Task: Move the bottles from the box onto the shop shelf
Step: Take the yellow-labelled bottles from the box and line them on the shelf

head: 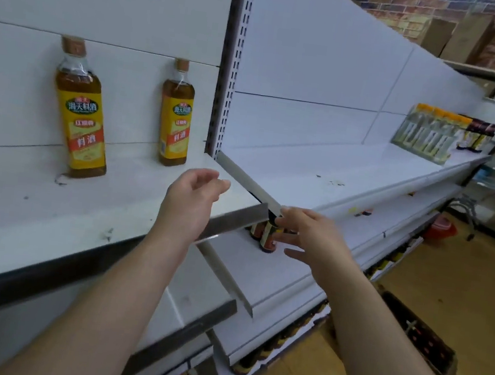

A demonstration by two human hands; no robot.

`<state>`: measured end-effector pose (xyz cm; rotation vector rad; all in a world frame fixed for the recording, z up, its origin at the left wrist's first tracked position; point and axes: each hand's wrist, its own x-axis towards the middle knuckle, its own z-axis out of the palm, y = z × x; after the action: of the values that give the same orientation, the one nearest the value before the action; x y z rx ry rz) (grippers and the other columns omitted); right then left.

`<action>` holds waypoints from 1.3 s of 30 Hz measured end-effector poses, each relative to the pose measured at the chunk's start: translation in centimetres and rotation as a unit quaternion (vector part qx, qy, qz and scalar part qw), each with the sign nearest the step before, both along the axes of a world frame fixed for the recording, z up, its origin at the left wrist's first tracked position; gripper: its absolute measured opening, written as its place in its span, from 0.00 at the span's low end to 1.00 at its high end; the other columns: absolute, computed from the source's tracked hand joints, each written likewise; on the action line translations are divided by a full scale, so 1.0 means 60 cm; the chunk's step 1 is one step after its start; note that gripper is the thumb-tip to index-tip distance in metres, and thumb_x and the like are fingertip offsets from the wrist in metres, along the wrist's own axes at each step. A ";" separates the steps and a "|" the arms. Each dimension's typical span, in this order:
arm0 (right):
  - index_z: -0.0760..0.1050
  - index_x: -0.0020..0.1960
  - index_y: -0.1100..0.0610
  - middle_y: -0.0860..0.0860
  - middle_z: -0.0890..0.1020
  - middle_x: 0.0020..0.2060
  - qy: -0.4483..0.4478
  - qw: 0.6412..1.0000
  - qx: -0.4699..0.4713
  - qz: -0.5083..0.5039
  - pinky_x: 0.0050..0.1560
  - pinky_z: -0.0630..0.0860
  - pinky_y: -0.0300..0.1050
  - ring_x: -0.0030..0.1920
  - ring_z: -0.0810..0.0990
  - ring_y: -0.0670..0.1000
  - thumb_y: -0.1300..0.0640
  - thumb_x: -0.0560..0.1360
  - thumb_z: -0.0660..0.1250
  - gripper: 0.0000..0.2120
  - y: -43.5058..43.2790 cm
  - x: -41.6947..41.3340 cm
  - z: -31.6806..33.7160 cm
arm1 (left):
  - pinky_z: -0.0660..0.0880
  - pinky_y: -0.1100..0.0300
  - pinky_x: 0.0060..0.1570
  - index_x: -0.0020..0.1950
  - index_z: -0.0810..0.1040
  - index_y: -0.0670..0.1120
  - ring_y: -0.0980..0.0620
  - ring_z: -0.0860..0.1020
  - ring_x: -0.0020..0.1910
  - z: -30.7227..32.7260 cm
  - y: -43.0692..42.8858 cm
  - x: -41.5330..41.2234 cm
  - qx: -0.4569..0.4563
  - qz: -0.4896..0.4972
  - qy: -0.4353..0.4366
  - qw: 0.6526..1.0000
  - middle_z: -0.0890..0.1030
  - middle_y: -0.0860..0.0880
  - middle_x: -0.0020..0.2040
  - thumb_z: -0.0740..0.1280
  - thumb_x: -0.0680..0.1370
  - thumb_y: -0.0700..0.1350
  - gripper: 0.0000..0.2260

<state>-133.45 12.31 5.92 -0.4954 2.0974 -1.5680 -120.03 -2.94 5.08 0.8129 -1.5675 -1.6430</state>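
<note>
Two tall bottles of amber liquid with yellow labels stand upright on the upper white shelf. On the shelf below, two small dark bottles stand side by side, partly hidden under the upper shelf's edge. My right hand reaches to them with fingers spread and nearly straight, its fingertips at the nearer dark bottle. My left hand hovers over the upper shelf's right corner, fingers loosely curled and holding nothing. A dark box with bottle tops showing sits on the floor at lower right.
A long white shelf runs to the right, with packs of bottles at its far end. More dark bottles line the lowest shelves. A red tub and a stool stand on the wooden floor further back.
</note>
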 end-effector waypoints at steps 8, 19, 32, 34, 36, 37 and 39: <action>0.82 0.56 0.51 0.48 0.87 0.52 0.025 0.996 -0.019 0.086 0.59 0.82 0.56 0.47 0.88 0.50 0.48 0.79 0.70 0.09 -0.145 -0.059 0.024 | 0.76 0.45 0.64 0.60 0.80 0.54 0.55 0.80 0.56 0.006 -0.099 -0.020 -0.015 0.079 -0.008 0.997 0.81 0.56 0.56 0.71 0.79 0.52 0.11; 0.81 0.58 0.50 0.47 0.86 0.53 0.056 0.965 -0.040 0.254 0.59 0.80 0.53 0.51 0.86 0.49 0.45 0.78 0.71 0.13 -0.312 -0.158 0.051 | 0.76 0.48 0.62 0.62 0.79 0.52 0.52 0.80 0.58 0.022 -0.166 -0.042 -0.031 0.261 -0.005 0.965 0.81 0.53 0.58 0.72 0.78 0.50 0.14; 0.70 0.72 0.53 0.51 0.81 0.61 0.147 0.906 -0.061 0.392 0.48 0.77 0.47 0.56 0.81 0.51 0.43 0.74 0.75 0.31 -0.477 -0.230 0.087 | 0.75 0.59 0.43 0.67 0.73 0.48 0.50 0.78 0.55 0.075 -0.220 -0.019 -0.074 0.518 -0.030 0.852 0.78 0.49 0.63 0.74 0.77 0.46 0.20; 0.68 0.74 0.54 0.51 0.79 0.64 0.156 0.900 -0.066 0.401 0.45 0.73 0.45 0.56 0.79 0.50 0.44 0.75 0.76 0.33 -0.494 -0.230 0.088 | 0.69 0.60 0.39 0.71 0.71 0.47 0.50 0.75 0.57 0.083 -0.234 -0.008 -0.075 0.532 -0.048 0.842 0.75 0.48 0.67 0.75 0.77 0.48 0.25; 0.66 0.75 0.54 0.52 0.77 0.67 0.154 0.897 -0.068 0.409 0.45 0.72 0.44 0.56 0.77 0.51 0.45 0.74 0.76 0.36 -0.512 -0.231 0.085 | 0.70 0.58 0.47 0.73 0.69 0.46 0.49 0.74 0.60 0.089 -0.249 0.001 -0.080 0.533 -0.066 0.840 0.74 0.47 0.70 0.76 0.76 0.49 0.29; 0.65 0.76 0.54 0.52 0.76 0.68 0.150 0.897 -0.069 0.411 0.46 0.72 0.44 0.56 0.77 0.51 0.45 0.74 0.77 0.37 -0.519 -0.231 0.084 | 0.70 0.56 0.51 0.75 0.68 0.46 0.49 0.74 0.62 0.090 -0.258 0.005 -0.082 0.529 -0.077 0.841 0.73 0.46 0.71 0.77 0.75 0.50 0.32; 0.65 0.77 0.54 0.53 0.76 0.70 0.142 0.896 -0.071 0.414 0.48 0.72 0.45 0.57 0.76 0.51 0.46 0.73 0.78 0.38 -0.530 -0.231 0.080 | 0.70 0.53 0.55 0.77 0.66 0.46 0.47 0.73 0.65 0.088 -0.275 0.014 -0.080 0.512 -0.100 0.850 0.72 0.46 0.73 0.78 0.74 0.50 0.35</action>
<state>-147.31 -19.51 10.73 -1.5099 1.5808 -1.1614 -119.21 -19.44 10.37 1.4255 -1.0262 -0.6464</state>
